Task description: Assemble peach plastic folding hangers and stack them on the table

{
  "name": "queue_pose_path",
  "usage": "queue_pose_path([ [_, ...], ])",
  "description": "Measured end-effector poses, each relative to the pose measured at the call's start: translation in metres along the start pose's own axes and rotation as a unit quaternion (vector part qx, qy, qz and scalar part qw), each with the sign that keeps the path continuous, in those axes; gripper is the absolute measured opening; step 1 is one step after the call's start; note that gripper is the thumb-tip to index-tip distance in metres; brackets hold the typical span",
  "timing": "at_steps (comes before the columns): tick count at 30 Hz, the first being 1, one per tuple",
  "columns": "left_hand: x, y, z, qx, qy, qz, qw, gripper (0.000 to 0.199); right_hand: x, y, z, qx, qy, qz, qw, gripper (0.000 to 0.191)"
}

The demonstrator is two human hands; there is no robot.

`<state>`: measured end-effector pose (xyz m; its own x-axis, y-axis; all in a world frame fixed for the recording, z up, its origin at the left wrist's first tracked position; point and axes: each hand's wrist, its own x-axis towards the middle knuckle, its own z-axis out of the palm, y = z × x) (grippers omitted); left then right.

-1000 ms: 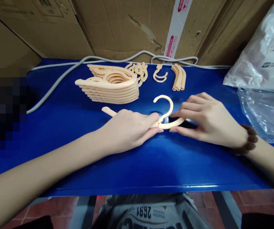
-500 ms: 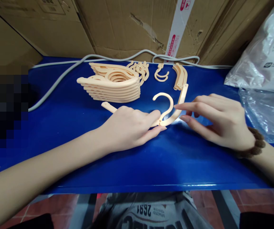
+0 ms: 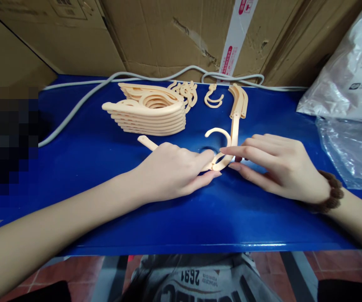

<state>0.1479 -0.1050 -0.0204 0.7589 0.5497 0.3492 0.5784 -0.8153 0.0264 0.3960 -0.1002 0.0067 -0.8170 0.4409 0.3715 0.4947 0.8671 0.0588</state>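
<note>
A cream plastic folding hanger lies low over the blue table, its curved hook (image 3: pixel 217 131) pointing away from me. My left hand (image 3: pixel 176 172) is closed around the hanger near its middle joint, thumb and index finger pinching there. One hanger arm (image 3: pixel 147 143) sticks out beyond that hand to the left; the other arm (image 3: pixel 235 130) bends upward on the right. My right hand (image 3: pixel 272 167) has its index finger across the base of the hook and its thumb at the lower bend of the right arm. The joint is partly covered by fingers.
Behind my left hand stands a stack of cream hangers (image 3: pixel 149 119). Loose hooks (image 3: pixel 188 93), another small group of hooks (image 3: pixel 214 100) and several curved arm pieces (image 3: pixel 238 100) lie along the back. A white cable (image 3: pixel 155 79) runs before cardboard boxes (image 3: pixel 168 37); plastic bags (image 3: pixel 341 84) lie right.
My right hand has moved left and closed onto the hanger by the hook. The right hanger arm has swung left to stand more upright, and the hook has shifted slightly toward me.
</note>
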Motion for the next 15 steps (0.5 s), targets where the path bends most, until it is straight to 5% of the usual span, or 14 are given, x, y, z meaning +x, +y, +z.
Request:
queue_pose_path([
  [15, 0.0006, 0.0001, -0.0003, 0.005, -0.020, 0.002, 1.000, 0.031, -0.0009, 0.0009, 0.0014, 0.001, -0.015, -0.003, 1.000, 0.030],
])
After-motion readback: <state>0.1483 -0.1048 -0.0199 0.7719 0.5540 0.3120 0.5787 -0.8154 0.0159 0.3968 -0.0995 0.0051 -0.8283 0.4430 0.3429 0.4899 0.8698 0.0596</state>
